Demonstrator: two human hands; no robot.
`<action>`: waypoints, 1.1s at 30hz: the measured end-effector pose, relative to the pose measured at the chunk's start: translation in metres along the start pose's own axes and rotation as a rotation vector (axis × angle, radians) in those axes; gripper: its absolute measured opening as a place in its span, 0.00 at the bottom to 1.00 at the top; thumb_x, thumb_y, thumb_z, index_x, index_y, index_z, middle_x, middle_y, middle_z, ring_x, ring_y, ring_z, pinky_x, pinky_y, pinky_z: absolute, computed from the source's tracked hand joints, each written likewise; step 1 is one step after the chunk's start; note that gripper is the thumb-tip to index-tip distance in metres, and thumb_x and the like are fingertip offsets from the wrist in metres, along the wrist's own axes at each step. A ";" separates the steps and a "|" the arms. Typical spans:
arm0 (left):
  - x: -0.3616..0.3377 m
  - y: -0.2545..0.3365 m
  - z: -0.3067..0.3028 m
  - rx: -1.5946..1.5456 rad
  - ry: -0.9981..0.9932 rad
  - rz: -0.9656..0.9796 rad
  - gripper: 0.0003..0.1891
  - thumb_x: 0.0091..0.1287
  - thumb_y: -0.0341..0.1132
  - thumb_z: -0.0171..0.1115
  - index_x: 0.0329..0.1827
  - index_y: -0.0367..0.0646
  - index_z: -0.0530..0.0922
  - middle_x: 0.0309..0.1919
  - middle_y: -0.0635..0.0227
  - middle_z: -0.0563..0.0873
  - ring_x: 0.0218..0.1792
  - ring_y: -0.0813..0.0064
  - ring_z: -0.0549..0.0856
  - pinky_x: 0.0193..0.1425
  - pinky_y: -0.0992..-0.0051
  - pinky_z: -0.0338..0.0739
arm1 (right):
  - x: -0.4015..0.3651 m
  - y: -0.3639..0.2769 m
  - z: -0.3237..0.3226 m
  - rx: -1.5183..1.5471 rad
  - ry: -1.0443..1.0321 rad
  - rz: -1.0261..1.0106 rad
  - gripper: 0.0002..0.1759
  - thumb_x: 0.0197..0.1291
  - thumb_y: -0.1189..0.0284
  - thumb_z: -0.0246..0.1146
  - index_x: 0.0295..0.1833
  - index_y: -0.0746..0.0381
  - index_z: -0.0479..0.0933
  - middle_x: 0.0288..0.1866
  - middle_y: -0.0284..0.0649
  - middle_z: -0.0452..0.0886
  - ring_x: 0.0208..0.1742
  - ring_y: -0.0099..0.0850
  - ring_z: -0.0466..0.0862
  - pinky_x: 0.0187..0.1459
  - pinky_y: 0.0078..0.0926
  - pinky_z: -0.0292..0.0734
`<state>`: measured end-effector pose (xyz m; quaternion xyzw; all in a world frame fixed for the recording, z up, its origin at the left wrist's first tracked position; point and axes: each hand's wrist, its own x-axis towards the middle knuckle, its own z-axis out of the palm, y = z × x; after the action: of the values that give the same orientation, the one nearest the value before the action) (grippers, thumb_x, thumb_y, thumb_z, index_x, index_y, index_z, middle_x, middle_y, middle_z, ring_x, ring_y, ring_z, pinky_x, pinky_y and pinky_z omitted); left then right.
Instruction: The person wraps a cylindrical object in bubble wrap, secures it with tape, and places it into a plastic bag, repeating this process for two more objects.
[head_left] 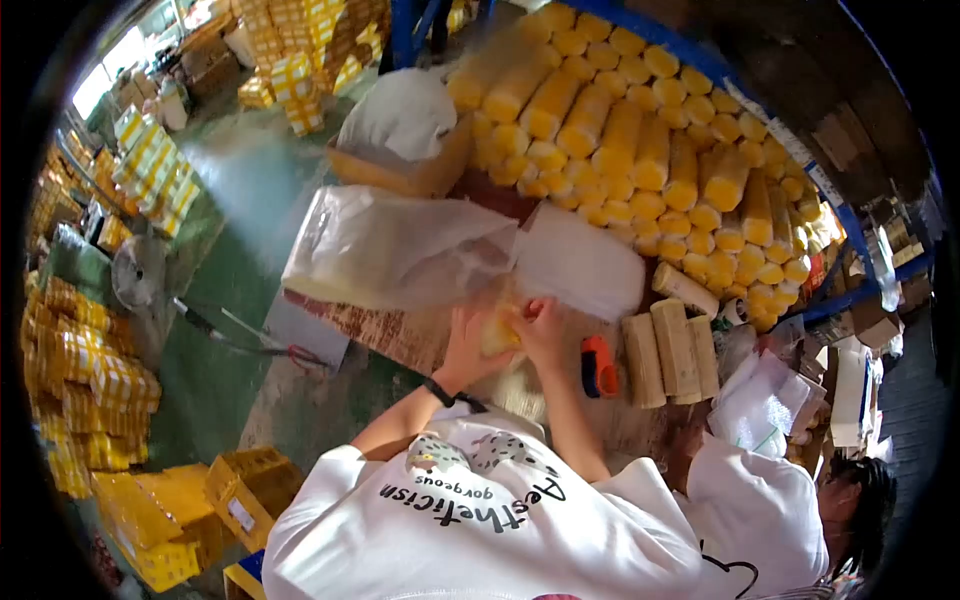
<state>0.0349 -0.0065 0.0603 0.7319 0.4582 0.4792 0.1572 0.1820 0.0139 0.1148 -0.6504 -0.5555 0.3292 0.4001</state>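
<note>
My left hand [466, 348], with a dark band on its wrist, is wrapped round a small yellow-and-white packed piece [498, 332] just in front of my chest. Close by on the right, my right hand [541, 330] has its fingers pinched at the upper edge of that piece. What those fingertips grip is too small to make out. Beyond both hands, a sheet of clear plastic film [400, 250] lies across the worn table [400, 335]. Beside the film is a stack of white sheets or bags [582, 262].
An orange-and-black tool [599, 367] and brown blocks [662, 352] lie to the right. Yellow rolls [620, 140] are piled behind the table, near a carton [400, 172] with a white bag. A co-worker [750, 500] sits at lower right; yellow cartons [160, 510] stand at lower left.
</note>
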 end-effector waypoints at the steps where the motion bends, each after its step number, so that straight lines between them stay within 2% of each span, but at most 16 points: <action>1: -0.004 -0.002 0.000 0.020 -0.019 0.004 0.38 0.43 0.47 0.77 0.58 0.41 0.72 0.48 0.53 0.71 0.51 0.50 0.70 0.58 0.58 0.67 | 0.003 0.009 -0.002 -0.017 -0.055 0.040 0.28 0.46 0.56 0.76 0.41 0.63 0.72 0.34 0.37 0.76 0.38 0.29 0.77 0.40 0.27 0.74; 3: -0.005 -0.003 -0.004 0.016 -0.023 0.083 0.39 0.43 0.47 0.77 0.59 0.43 0.72 0.49 0.55 0.69 0.50 0.54 0.70 0.54 0.61 0.68 | 0.017 0.035 -0.001 -0.044 -0.156 0.110 0.32 0.43 0.53 0.78 0.42 0.62 0.70 0.35 0.38 0.76 0.38 0.29 0.78 0.40 0.27 0.74; 4: -0.004 -0.002 -0.004 0.042 -0.059 0.079 0.38 0.42 0.46 0.77 0.58 0.43 0.72 0.48 0.55 0.69 0.49 0.55 0.70 0.53 0.62 0.68 | 0.019 0.031 -0.004 -0.003 -0.161 0.105 0.31 0.44 0.53 0.77 0.43 0.62 0.70 0.36 0.39 0.76 0.38 0.29 0.78 0.41 0.28 0.75; 6: -0.001 0.000 -0.005 0.051 0.008 0.185 0.39 0.41 0.48 0.78 0.57 0.43 0.73 0.46 0.56 0.70 0.48 0.56 0.70 0.52 0.62 0.69 | 0.011 0.020 -0.007 0.076 -0.168 0.113 0.30 0.47 0.54 0.76 0.45 0.63 0.71 0.38 0.40 0.77 0.40 0.30 0.78 0.44 0.28 0.75; 9: 0.007 0.001 -0.006 0.014 0.014 0.201 0.38 0.40 0.51 0.78 0.52 0.41 0.73 0.45 0.55 0.70 0.48 0.55 0.71 0.52 0.61 0.70 | -0.001 0.011 -0.001 0.078 -0.065 -0.130 0.25 0.53 0.60 0.72 0.48 0.63 0.73 0.42 0.42 0.78 0.45 0.33 0.79 0.48 0.32 0.76; 12: 0.001 -0.010 -0.005 -0.064 -0.025 0.177 0.38 0.40 0.53 0.79 0.50 0.41 0.72 0.47 0.54 0.70 0.50 0.54 0.71 0.54 0.58 0.69 | -0.022 -0.013 -0.020 -0.254 0.059 -0.711 0.24 0.58 0.66 0.68 0.57 0.63 0.72 0.51 0.43 0.78 0.56 0.39 0.77 0.57 0.37 0.72; 15: 0.005 -0.007 -0.010 -0.105 -0.076 0.126 0.40 0.39 0.53 0.80 0.51 0.41 0.71 0.51 0.54 0.70 0.53 0.54 0.71 0.57 0.57 0.68 | -0.031 -0.014 -0.040 -0.404 -0.208 -0.844 0.30 0.61 0.66 0.64 0.67 0.61 0.66 0.64 0.42 0.73 0.66 0.42 0.70 0.65 0.37 0.66; 17: 0.006 -0.016 -0.015 -0.077 -0.112 0.164 0.40 0.39 0.53 0.81 0.52 0.41 0.71 0.53 0.54 0.70 0.55 0.54 0.70 0.59 0.57 0.68 | -0.038 0.006 -0.033 -0.437 -0.251 -0.866 0.33 0.62 0.63 0.63 0.70 0.59 0.63 0.70 0.42 0.66 0.71 0.40 0.65 0.69 0.41 0.60; 18: 0.004 -0.021 -0.019 -0.099 -0.150 0.185 0.41 0.41 0.52 0.80 0.57 0.41 0.71 0.56 0.53 0.69 0.57 0.53 0.69 0.61 0.57 0.67 | -0.042 0.017 -0.030 -0.454 -0.272 -0.877 0.34 0.62 0.62 0.62 0.72 0.58 0.62 0.73 0.42 0.63 0.73 0.39 0.62 0.70 0.43 0.57; 21: 0.022 -0.013 -0.055 -0.158 -0.411 0.129 0.41 0.46 0.50 0.78 0.62 0.43 0.70 0.57 0.55 0.68 0.59 0.54 0.69 0.62 0.59 0.67 | -0.047 0.044 -0.038 -0.632 -0.317 -0.989 0.34 0.63 0.59 0.60 0.73 0.55 0.61 0.75 0.39 0.59 0.76 0.36 0.58 0.72 0.52 0.51; 22: 0.024 -0.025 -0.052 -0.306 -0.405 0.118 0.39 0.47 0.45 0.78 0.63 0.45 0.70 0.53 0.56 0.71 0.55 0.54 0.73 0.60 0.63 0.70 | -0.050 0.034 -0.047 -0.773 -0.251 -1.042 0.31 0.61 0.56 0.61 0.69 0.52 0.68 0.71 0.32 0.68 0.74 0.31 0.61 0.72 0.53 0.51; 25: 0.026 -0.023 -0.043 -0.322 -0.288 -0.162 0.29 0.55 0.41 0.72 0.59 0.46 0.74 0.52 0.57 0.74 0.53 0.57 0.75 0.57 0.64 0.72 | -0.058 0.027 -0.047 -0.864 -0.213 -1.020 0.28 0.61 0.59 0.59 0.68 0.51 0.69 0.70 0.30 0.68 0.74 0.29 0.61 0.70 0.60 0.50; 26: 0.030 -0.024 -0.035 -0.302 -0.285 -0.157 0.26 0.56 0.40 0.70 0.58 0.46 0.74 0.51 0.57 0.75 0.52 0.57 0.76 0.56 0.65 0.73 | -0.061 0.035 -0.040 -0.876 -0.222 -1.000 0.26 0.62 0.64 0.57 0.67 0.50 0.70 0.70 0.29 0.68 0.73 0.29 0.62 0.69 0.65 0.49; 29: 0.032 -0.020 -0.007 -0.176 -0.264 -0.154 0.22 0.60 0.39 0.66 0.57 0.47 0.75 0.48 0.57 0.78 0.49 0.58 0.78 0.53 0.66 0.75 | -0.072 0.031 -0.035 -1.158 -0.280 -1.026 0.30 0.64 0.61 0.55 0.72 0.46 0.64 0.77 0.30 0.58 0.77 0.24 0.56 0.70 0.66 0.43; 31: 0.029 -0.014 0.000 0.011 -0.241 -0.132 0.21 0.61 0.39 0.66 0.56 0.46 0.75 0.46 0.58 0.79 0.47 0.61 0.79 0.51 0.68 0.76 | -0.073 0.040 -0.024 -1.172 -0.267 -1.052 0.27 0.63 0.63 0.57 0.69 0.46 0.68 0.73 0.32 0.65 0.74 0.25 0.61 0.70 0.67 0.44; 33: 0.024 -0.053 0.027 -0.372 -0.289 -0.400 0.20 0.62 0.38 0.65 0.56 0.45 0.75 0.46 0.59 0.79 0.44 0.64 0.80 0.48 0.70 0.76 | -0.072 0.046 -0.020 -0.907 -0.254 -1.036 0.25 0.61 0.67 0.59 0.65 0.47 0.72 0.67 0.35 0.72 0.69 0.28 0.69 0.69 0.64 0.48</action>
<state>0.0334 0.0466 0.0248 0.6465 0.4703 0.4055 0.4433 0.2086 -0.0630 0.0824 -0.3609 -0.9191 -0.0946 0.1266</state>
